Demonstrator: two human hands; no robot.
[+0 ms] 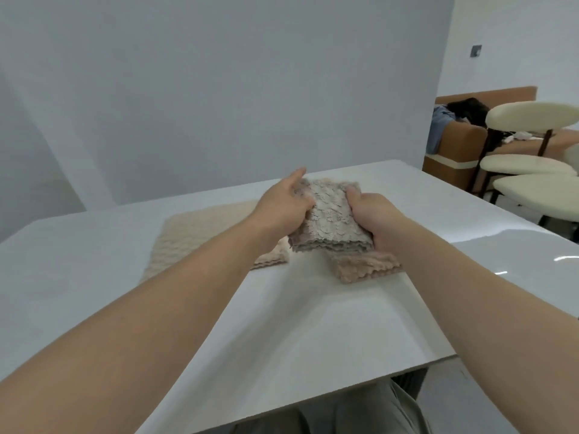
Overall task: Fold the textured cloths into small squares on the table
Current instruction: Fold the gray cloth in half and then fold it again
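A grey textured cloth (329,217), folded into a thick small square, is held just above the white table (297,324). My left hand (282,205) grips its left edge with the thumb on top. My right hand (372,217) grips its right edge, thumb on top as well. Under the right side lies a folded peach-coloured cloth (363,267). A cream textured cloth (200,236) lies spread flat to the left, and a small folded beige edge (272,258) shows beneath my left wrist.
The table's near edge (313,399) runs just above my lap. Cream-cushioned chairs (532,170) stand at the right, with a brown sofa (454,145) behind them where a person lies. A plain wall is beyond the table.
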